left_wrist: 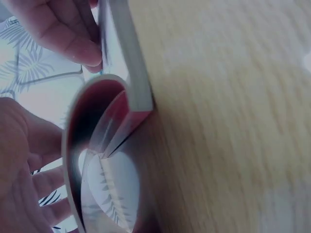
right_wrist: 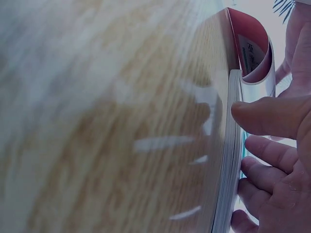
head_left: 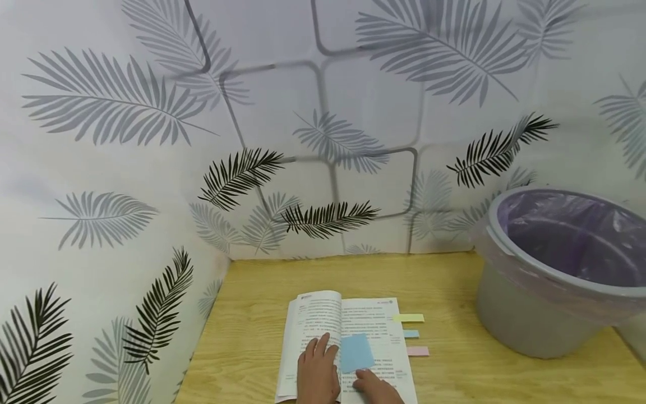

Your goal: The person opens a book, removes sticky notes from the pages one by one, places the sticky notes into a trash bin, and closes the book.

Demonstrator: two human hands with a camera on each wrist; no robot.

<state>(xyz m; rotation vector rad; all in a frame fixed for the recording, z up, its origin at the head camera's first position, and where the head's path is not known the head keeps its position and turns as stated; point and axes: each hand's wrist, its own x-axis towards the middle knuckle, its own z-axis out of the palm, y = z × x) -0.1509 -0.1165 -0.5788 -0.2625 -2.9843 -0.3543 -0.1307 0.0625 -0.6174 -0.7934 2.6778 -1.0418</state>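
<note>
An open book (head_left: pixel 375 314) with printed text lies on the wooden table, its left pages curving up toward the spine. On the right page sits a blue sticky note (head_left: pixel 357 352), tilted slightly. My left hand (head_left: pixel 318 367) rests on the left page near the spine, fingers extended. At the note's lower edge, my right hand (head_left: pixel 377 387) touches the right page with its fingertips. In the right wrist view, the thumb (right_wrist: pixel 262 115) of that hand lies at the edge of the book (right_wrist: pixel 228 160). The left wrist view shows the book's curled cover (left_wrist: pixel 73 145) beside the left hand (left_wrist: pixel 29 160).
Yellow (head_left: pixel 410 318), blue (head_left: pixel 411 334) and pink (head_left: pixel 419 351) tabs stick out from the book's right edge. A grey bin (head_left: pixel 520 314) with a purple plastic liner stands at the right of the wooden table (head_left: pixel 242 314). Behind is a leaf-patterned wall covering (head_left: pixel 272 123).
</note>
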